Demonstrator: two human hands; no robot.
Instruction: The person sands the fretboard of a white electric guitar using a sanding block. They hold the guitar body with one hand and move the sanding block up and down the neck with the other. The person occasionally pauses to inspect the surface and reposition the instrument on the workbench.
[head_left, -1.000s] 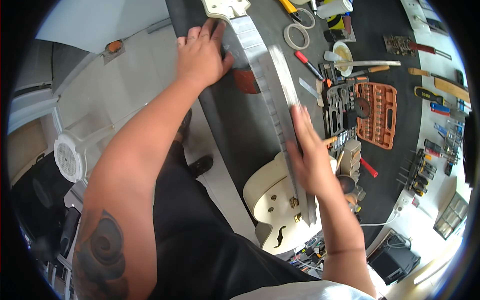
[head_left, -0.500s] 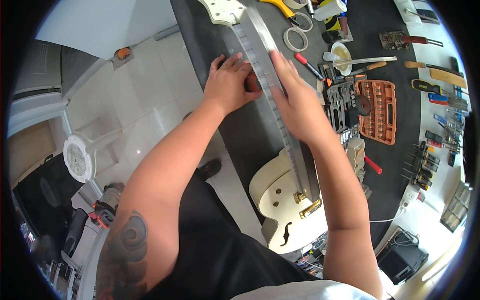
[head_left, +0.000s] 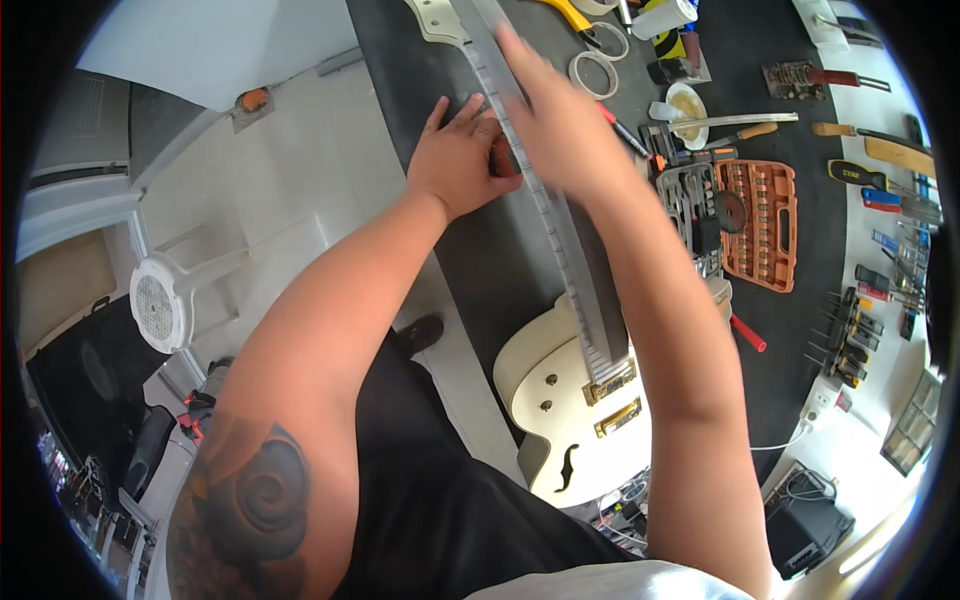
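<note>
A cream guitar (head_left: 535,385) with an f-hole and gold hardware lies on the dark bench, its neck running away toward the far left. Along the fretboard (head_left: 540,205), crossed by fret lines, rests a long grey metal levelling beam (head_left: 602,290). My right hand (head_left: 570,135), smeared by motion, is closed over the beam's far half. Beside the neck, my left hand (head_left: 455,150) has a red block (head_left: 502,157) between thumb and forefinger, its other fingers spread. Part of the block is hidden by the hand and neck. The pale headstock (head_left: 437,20) shows at the top.
Right of the neck lie tape rolls (head_left: 594,75), a red marker (head_left: 622,128), a small white dish (head_left: 687,105) and an orange socket case (head_left: 757,225). Hand tools (head_left: 860,330) hang on the right wall. A white stool (head_left: 165,303) stands on the tiled floor at left.
My right hand and the levelling beam have slid away along the neck, uncovering more gold hardware at the body. My left hand stays at the red block.
</note>
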